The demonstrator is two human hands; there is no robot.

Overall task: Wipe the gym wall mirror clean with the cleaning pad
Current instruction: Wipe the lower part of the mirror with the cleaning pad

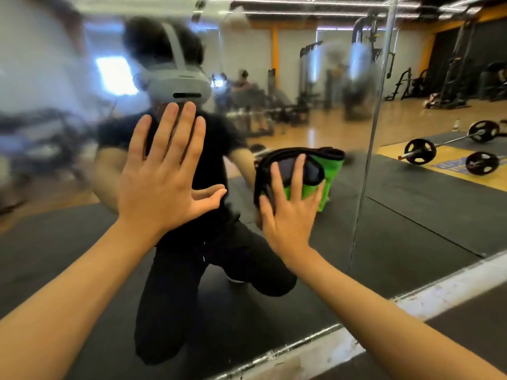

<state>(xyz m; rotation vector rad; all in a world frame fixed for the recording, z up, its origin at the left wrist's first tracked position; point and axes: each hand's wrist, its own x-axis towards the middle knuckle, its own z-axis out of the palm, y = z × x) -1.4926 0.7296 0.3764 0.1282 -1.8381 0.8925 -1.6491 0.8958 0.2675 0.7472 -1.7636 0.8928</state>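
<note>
The gym wall mirror (411, 220) fills the view, with hazy smears across its upper and left glass. My left hand (162, 182) lies flat against the mirror with fingers straight and spread. My right hand (290, 212) presses a green and black cleaning pad (329, 171) against the glass, fingers straight over its black back and strap. The pad sits right of centre, at about chest height of the kneeling reflection.
A vertical seam (370, 160) splits the mirror panels just right of the pad. A white base strip (343, 349) runs along the mirror's bottom edge. Reflected in the glass are black floor mats, a barbell (450, 146), weight machines and people at the back.
</note>
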